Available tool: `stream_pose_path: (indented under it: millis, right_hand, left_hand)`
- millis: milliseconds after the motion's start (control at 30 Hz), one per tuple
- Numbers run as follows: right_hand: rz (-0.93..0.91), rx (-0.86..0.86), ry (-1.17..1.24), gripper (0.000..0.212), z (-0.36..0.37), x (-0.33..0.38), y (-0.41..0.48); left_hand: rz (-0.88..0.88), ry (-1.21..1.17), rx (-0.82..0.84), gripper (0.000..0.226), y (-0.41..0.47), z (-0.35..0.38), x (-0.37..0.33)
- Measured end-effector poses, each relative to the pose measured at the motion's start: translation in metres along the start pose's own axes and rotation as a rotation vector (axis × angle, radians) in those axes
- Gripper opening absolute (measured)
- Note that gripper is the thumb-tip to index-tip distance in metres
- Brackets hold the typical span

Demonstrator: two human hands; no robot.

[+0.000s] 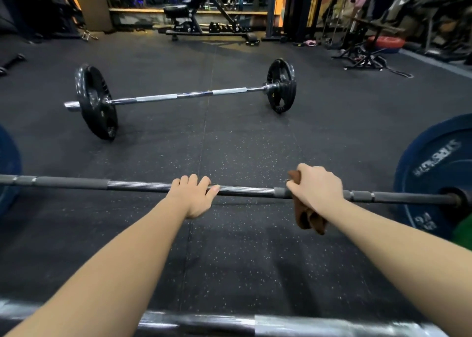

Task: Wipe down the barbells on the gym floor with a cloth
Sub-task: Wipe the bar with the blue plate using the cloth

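A dark barbell bar (132,185) runs across the lower middle of the head view, with a blue plate (434,173) on its right end and another blue plate (7,168) at the left edge. My left hand (194,196) grips the bar near its middle, fingers curled over the top. My right hand (315,187) wraps a brown cloth (306,216) around the bar further right; the cloth's loose end hangs below my wrist. A second barbell (184,95) with a chrome bar and black plates lies farther away on the floor.
A third bar (281,327) crosses the bottom edge, close to me. The floor is speckled black rubber matting (229,260). A black bench (201,17) stands at the back, racks and gear (370,48) at the back right, a small dumbbell (11,62) at far left.
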State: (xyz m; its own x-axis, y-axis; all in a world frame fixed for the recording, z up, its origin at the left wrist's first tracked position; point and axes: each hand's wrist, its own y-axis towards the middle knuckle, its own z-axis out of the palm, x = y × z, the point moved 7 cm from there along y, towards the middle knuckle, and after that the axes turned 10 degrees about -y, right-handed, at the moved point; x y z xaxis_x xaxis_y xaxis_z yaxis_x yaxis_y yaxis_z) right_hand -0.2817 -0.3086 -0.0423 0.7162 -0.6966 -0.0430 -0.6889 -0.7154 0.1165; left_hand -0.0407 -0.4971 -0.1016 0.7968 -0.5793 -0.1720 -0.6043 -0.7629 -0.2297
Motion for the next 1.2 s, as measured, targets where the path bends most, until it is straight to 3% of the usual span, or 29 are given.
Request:
stream_pose_path:
  millis: [167,300,533,733,1000,1200]
  right_hand:
    - [-0.216,0.057,0.224,0.027,0.001,0.084,-0.022]
    - [-0.301,0.037,0.142,0.029,0.0,0.085,-0.031]
    - [-0.144,-0.024,0.122,0.021,0.003,0.014,-0.02]
    - [-0.095,-0.076,0.095,0.025,0.008,0.03,-0.024]
    - [-0.198,0.078,0.234,0.022,-0.003,0.106,-0.017]
    - [-0.099,0.146,0.181,0.016,-0.015,0.066,-0.021]
  left_hand:
    - [0.001,0.053,-0.024,0.054,-0.005,-0.003,-0.006]
    - [-0.011,0.06,0.014,0.055,-0.01,-0.005,-0.011]
    - [-0.029,0.046,-0.02,0.053,-0.012,-0.003,-0.007]
    - [0.034,0.083,0.015,0.057,-0.01,-0.004,-0.007]
    - [0.064,0.041,0.005,0.067,-0.002,-0.009,0.001]
    - [0.042,0.046,0.076,0.063,0.006,-0.01,0.001]
